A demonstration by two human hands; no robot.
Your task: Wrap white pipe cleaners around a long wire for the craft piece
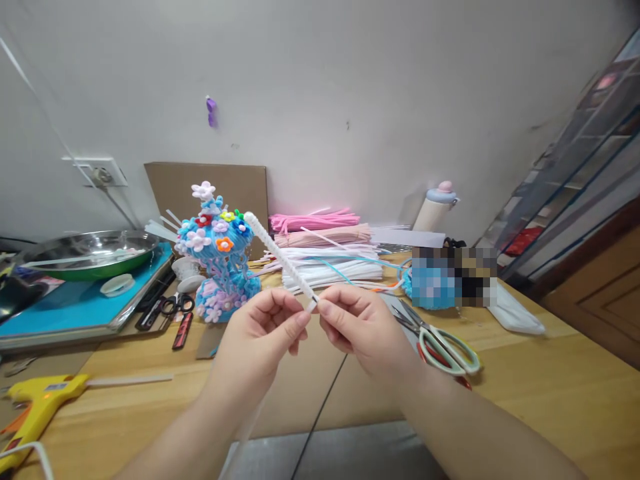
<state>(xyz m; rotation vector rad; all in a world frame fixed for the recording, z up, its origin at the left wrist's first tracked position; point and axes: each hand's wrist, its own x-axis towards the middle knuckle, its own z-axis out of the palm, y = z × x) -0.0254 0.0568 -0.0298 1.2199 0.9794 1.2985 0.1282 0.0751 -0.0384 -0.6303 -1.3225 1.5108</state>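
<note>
A white coiled pipe-cleaner stick (pixel 277 253) slants up to the left from between my hands. My left hand (pixel 260 333) pinches its lower end with thumb and forefinger. My right hand (pixel 360 323) pinches the same end from the right, fingertips nearly touching the left ones. Just behind the stick's upper tip stands a blue pipe-cleaner figure (pixel 220 267) covered in small coloured flowers. Both hands hover above the wooden table (pixel 550 373).
Stacks of pink and white pipe cleaners (pixel 325 253) lie behind the hands. Scissors with pale green handles (pixel 440 343) sit right of my right hand. A yellow glue gun (pixel 40 400) lies front left, small black scissors (pixel 175 305) and a steel bowl (pixel 90 250) farther left.
</note>
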